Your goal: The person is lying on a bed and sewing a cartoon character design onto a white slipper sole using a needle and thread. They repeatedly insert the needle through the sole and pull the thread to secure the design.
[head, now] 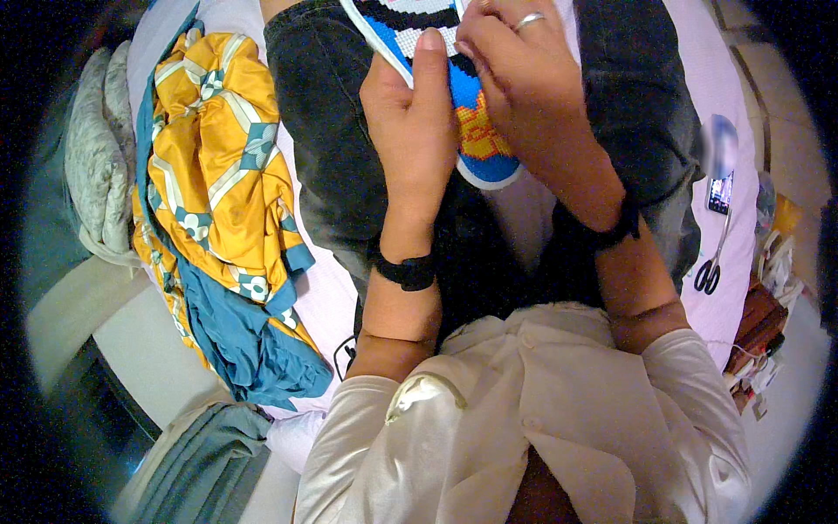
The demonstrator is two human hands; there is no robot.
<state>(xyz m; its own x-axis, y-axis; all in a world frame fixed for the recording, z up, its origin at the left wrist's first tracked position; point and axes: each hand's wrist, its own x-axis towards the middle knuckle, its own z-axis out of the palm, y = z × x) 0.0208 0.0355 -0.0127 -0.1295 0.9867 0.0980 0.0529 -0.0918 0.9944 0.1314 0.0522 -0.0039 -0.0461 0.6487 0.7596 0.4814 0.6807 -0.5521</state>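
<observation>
A cross-stitched shoe insole with a white border is held over my lap, its upper end cut off by the top of the picture. Blue, white and black stitching covers it, with an orange and yellow motif near the lower end. My left hand grips its left edge, the thumb lying flat on the stitched face. At the right edge, my right hand has its fingers curled in and pressed against the insole. Any needle or thread between those fingers is hidden.
Yellow and teal patterned fabric lies bunched on my left. On the pale sheet to my right are black-handled scissors and a lit phone. Grey folded cloth sits at the lower left.
</observation>
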